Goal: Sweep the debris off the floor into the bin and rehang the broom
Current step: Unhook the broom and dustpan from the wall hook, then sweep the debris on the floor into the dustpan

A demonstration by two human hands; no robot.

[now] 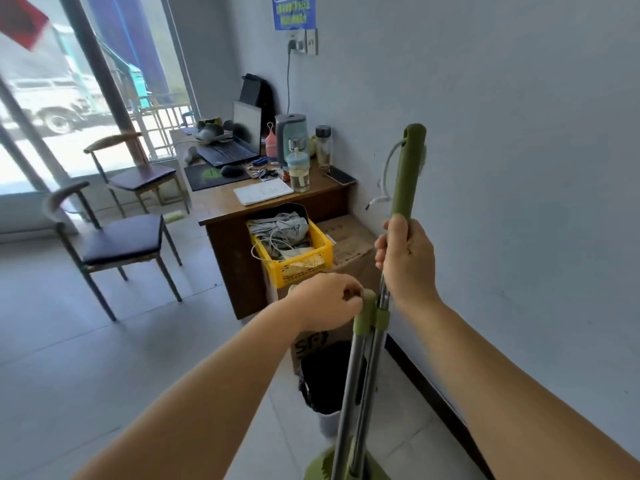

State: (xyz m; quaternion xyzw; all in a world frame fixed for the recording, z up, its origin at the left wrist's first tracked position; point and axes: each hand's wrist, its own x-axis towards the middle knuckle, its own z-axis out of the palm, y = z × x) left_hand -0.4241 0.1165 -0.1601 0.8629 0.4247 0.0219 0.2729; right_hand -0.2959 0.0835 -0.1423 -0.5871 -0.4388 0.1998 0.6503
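Observation:
My right hand (pixel 406 258) grips the broom (pixel 405 174) by its olive-green handle, held upright close to the grey wall. The handle's top end lies against a small hook on the wall (pixel 422 157). My left hand (pixel 327 301) is closed on the green top of the dustpan handle (pixel 367 306), whose metal pole runs down beside the broom's pole. The green dustpan base (pixel 322 467) shows at the bottom edge. A bin with a black liner (pixel 325 382) stands on the floor just behind the poles.
A wooden desk (pixel 221 206) with a laptop, bottles and a notebook stands ahead by the wall. A yellow crate (pixel 298 261) of cloths sits on cardboard boxes (pixel 353 244) beside it. Two chairs (pixel 117 244) stand to the left on the grey tiled floor.

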